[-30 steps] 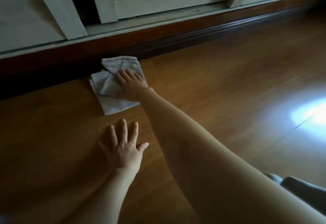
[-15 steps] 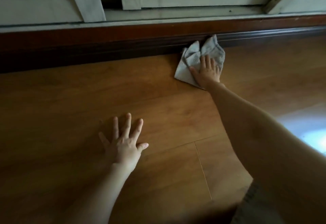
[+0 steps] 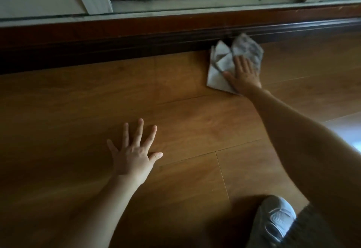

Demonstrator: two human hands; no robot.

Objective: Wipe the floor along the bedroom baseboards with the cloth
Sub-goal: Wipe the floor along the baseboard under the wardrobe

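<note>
Now your right hand (image 3: 242, 76) has slid cloth (image 3: 224, 60) rightward along baseboard (image 3: 136, 38), flat, pressing; left hand (image 3: 134, 156) stays splayed on floor (image 3: 58, 120). One cloth, two hands.

Two hands are showing: the left hand (image 3: 134, 157), lying flat with fingers spread, and the right hand (image 3: 243, 75), pressing down with straight fingers. One cloth (image 3: 228, 60) is lying under the right hand. One dark baseboard (image 3: 117, 42) is running across the view. One pale shoe (image 3: 277, 218) is showing at the bottom. The pale panels above are showing as perhaps three, though their edges are cropped.
</note>
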